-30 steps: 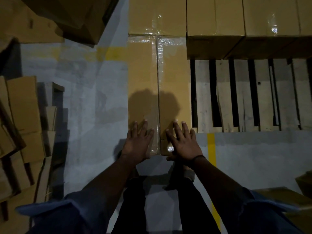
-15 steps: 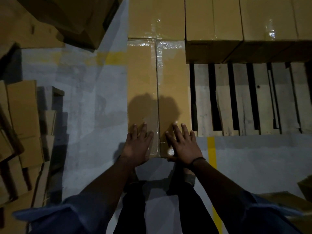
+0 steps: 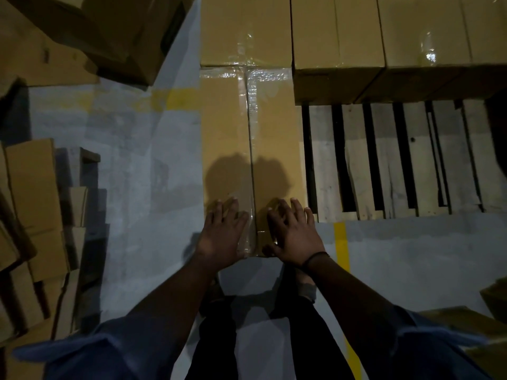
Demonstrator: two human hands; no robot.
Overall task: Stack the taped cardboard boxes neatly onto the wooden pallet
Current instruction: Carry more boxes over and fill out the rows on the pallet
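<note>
Grey warehouse floor (image 3: 137,160) surrounds the wooden pallet (image 3: 384,160). Left hand (image 3: 222,234) and right hand (image 3: 293,237) press flat, fingers spread, on the taped cardboard box (image 3: 247,138), probably to square it up.

Along the left edge of the pallet (image 3: 384,160), a long box (image 3: 247,149). On its near end, left hand (image 3: 222,237) and right hand (image 3: 295,237), flat, side by side. Directly behind it, another box (image 3: 244,28). Along the pallet's far edge, a row of boxes (image 3: 337,37). Off to the left on the floor, flattened cartons (image 3: 33,215).

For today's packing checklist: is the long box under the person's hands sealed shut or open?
Sealed shut: on the long box, clear tape runs along the centre seam, and the flaps lie flat.
</note>
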